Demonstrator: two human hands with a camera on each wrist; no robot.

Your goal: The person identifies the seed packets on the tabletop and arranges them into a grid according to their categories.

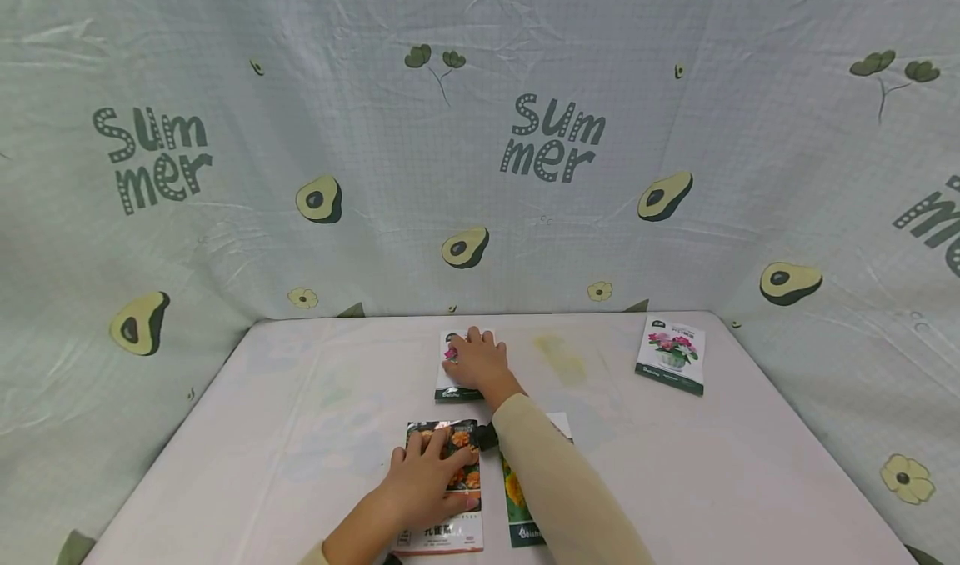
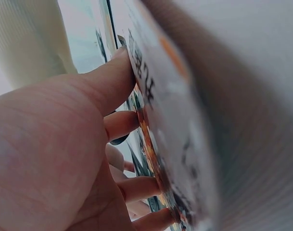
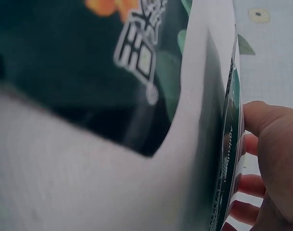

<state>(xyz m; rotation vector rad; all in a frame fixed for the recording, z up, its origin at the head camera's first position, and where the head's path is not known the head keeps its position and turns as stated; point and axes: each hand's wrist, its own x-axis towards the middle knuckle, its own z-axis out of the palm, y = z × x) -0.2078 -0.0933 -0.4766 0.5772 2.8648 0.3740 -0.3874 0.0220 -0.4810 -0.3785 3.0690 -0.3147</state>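
My left hand [image 1: 420, 486] lies with spread fingers on a seed packet [image 1: 461, 532] printed with orange flowers, near the front of the table. In the left wrist view, the thumb and fingertips of that hand [image 2: 45, 149] touch the packet's printed face [image 2: 170, 110]. Farther back, my right hand [image 1: 478, 361] rests, fingers spread, on a white seed packet [image 1: 447, 388] with pink flowers and a dark green band, covering much of it. The right wrist view shows this hand [image 3: 281, 154] against the packet [image 3: 228, 159]. A yellow-flower packet [image 1: 517, 507] lies partly hidden under the right sleeve.
Another white packet [image 1: 671, 355], with pink flowers in a pot, lies tilted at the back right of the pale table [image 1: 330, 465]. A cloth [image 1: 375, 240] printed with avocados and lettering hangs behind and along both sides.
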